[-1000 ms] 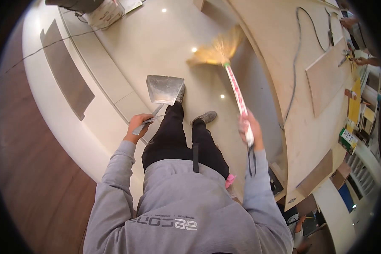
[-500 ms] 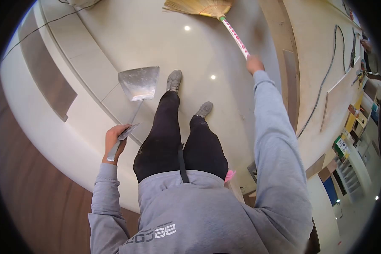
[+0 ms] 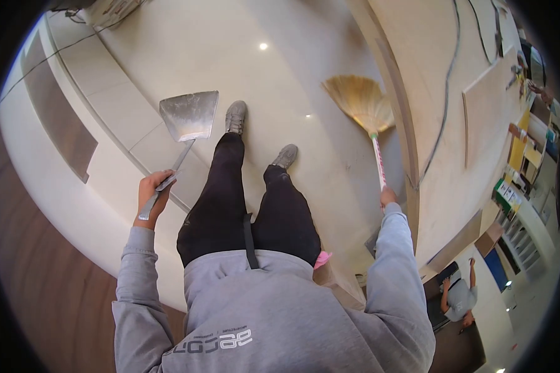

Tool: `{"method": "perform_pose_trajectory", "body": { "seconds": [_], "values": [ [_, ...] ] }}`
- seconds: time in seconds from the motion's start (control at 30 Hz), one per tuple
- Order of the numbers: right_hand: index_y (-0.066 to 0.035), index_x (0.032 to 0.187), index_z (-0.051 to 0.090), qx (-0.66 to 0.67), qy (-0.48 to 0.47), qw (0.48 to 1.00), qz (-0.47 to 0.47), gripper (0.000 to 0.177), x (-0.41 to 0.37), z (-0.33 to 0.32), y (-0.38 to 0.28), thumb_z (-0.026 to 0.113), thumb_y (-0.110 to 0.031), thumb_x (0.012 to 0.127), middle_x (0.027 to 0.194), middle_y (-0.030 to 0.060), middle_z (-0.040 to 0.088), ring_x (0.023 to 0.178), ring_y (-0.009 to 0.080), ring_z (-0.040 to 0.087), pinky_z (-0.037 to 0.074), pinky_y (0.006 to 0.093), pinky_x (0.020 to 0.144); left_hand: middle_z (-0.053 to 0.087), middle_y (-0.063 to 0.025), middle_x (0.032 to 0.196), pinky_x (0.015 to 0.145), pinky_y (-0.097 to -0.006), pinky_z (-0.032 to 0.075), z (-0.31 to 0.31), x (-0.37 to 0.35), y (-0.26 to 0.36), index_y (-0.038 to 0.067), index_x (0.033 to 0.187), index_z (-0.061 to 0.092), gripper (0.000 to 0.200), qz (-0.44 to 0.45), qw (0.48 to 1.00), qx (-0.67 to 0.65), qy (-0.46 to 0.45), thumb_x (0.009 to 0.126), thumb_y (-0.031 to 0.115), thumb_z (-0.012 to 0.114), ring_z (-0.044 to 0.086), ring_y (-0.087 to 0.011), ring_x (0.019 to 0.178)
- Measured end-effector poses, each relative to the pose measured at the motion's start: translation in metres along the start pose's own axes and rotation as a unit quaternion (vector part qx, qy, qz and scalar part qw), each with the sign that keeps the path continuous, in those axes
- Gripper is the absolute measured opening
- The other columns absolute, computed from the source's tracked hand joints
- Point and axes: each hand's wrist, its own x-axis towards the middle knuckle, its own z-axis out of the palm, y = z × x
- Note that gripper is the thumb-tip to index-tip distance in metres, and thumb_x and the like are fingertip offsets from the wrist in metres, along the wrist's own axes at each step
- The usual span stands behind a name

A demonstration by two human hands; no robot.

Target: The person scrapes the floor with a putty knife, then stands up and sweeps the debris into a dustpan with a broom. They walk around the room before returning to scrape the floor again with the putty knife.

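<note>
Above pale floor, left hand (image 3: pixel 150 194) gripping dustpan (image 3: pixel 188 116), right hand (image 3: pixel 388 197) gripping broom (image 3: pixel 362 104)

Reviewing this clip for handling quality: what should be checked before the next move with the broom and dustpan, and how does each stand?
1. Grip of left hand on dustpan handle: ok.
2. Grip of right hand on broom handle: ok.
3. Both shoes apart from broom: ok.
4. Dustpan resting on floor: cannot tell.
5. The cable on wooden panel apart from broom: ok.
6. The other person apart from broom: ok.
</note>
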Motion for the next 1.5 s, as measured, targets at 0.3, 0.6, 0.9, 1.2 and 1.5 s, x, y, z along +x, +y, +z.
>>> {"method": "perform_pose_trajectory", "body": {
  "seconds": [0.3, 0.6, 0.9, 1.2, 1.5],
  "values": [
    [-0.002, 0.127, 0.053, 0.580, -0.029, 0.790, 0.199, 0.038, -0.156, 0.062, 0.027, 0.048, -0.025, 0.096, 0.075, 0.0121, 0.062, 0.046, 0.0199, 0.055, 0.044, 0.0354, 0.038, 0.069, -0.0161, 0.092, 0.076, -0.0359, 0.052, 0.038, -0.029, -0.013, 0.003, 0.096, 0.070, 0.021, 0.030, 0.999, 0.005, -0.009, 0.076, 0.010, 0.073, 0.067, -0.0321, 0.085],
    [-0.013, 0.141, 0.042, 0.487, 0.238, 0.839, -0.056, 0.047, -0.235, 0.054, -0.095, 0.051, -0.024, 0.095, 0.106, 0.0187, 0.066, 0.084, 0.0327, 0.067, 0.051, 0.0407, 0.077, 0.069, -0.0154, 0.090, 0.077, -0.0361, 0.052, 0.045, -0.031, 0.022, 0.005, 0.096, 0.071, 0.022, 0.064, 0.995, 0.043, -0.069, 0.075, 0.011, 0.074, 0.067, -0.0323, 0.084],
    [-0.033, 0.137, 0.046, 0.312, 0.096, 0.944, -0.041, 0.045, -0.172, -0.010, -0.187, 0.048, -0.025, 0.093, 0.087, 0.0154, 0.068, 0.083, 0.0346, 0.066, 0.052, 0.0459, 0.076, 0.069, -0.0138, 0.085, 0.074, -0.0356, 0.051, 0.023, 0.000, 0.071, 0.004, 0.091, 0.070, 0.017, 0.120, 0.974, 0.135, -0.134, 0.075, 0.009, 0.073, 0.067, -0.0304, 0.080],
    [-0.042, 0.140, 0.040, 0.180, -0.021, 0.983, 0.018, 0.053, -0.199, 0.188, -0.042, 0.042, -0.017, 0.093, 0.094, 0.0167, 0.067, 0.089, 0.0331, 0.067, 0.053, 0.0458, 0.078, 0.065, -0.0168, 0.080, 0.070, -0.0351, 0.049, 0.012, -0.047, 0.115, 0.004, 0.094, 0.069, 0.018, 0.149, 0.972, 0.184, -0.008, 0.077, 0.008, 0.071, 0.064, -0.0282, 0.073],
    [-0.020, 0.122, 0.062, 0.113, -0.011, 0.974, 0.193, 0.032, -0.207, 0.262, 0.115, 0.041, -0.027, 0.099, 0.092, 0.0085, 0.069, 0.090, 0.0277, 0.068, 0.056, 0.0422, 0.073, 0.068, -0.0147, 0.086, 0.074, -0.0347, 0.051, 0.048, -0.077, 0.131, 0.003, 0.094, 0.070, 0.019, 0.161, 0.961, 0.223, -0.012, 0.075, 0.006, 0.073, 0.067, -0.0274, 0.080]
  ]
}}
